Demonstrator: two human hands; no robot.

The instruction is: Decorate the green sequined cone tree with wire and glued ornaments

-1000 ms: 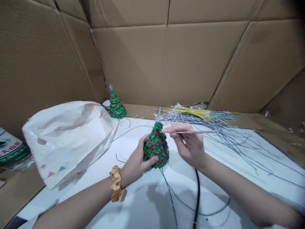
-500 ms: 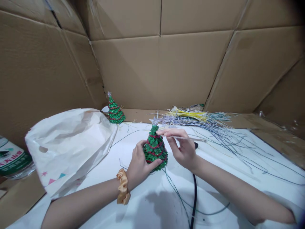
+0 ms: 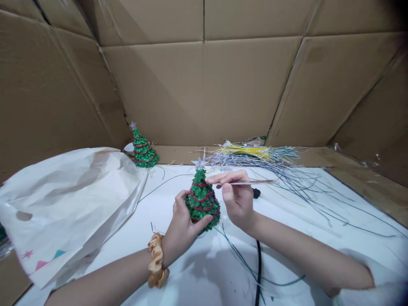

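Observation:
A small green Christmas tree [image 3: 204, 197] with red garland and a clear star [image 3: 199, 163] on top stands upright on the white table. My left hand [image 3: 186, 221] is closed around its lower left side, thumb across the front. Between the thumb and fingers of my right hand [image 3: 239, 197] is a thin pale stick [image 3: 255, 182], held roughly level and pointing right. The fingertips of that hand touch or nearly touch the tree's upper right side. What the stick is exactly, I cannot tell.
A second tree [image 3: 144, 148] stands at the back left, behind a white plastic bag [image 3: 73, 204]. Wire bundles, one yellow [image 3: 248, 149], lie at the back right. A black cable [image 3: 259, 272] and green wires [image 3: 236, 250] run toward me. Cardboard walls [image 3: 204, 85] enclose the table.
The whole view has shifted, so things sit further left. The stick in my right hand has turned slightly closer to level. My left hand still holds the tree.

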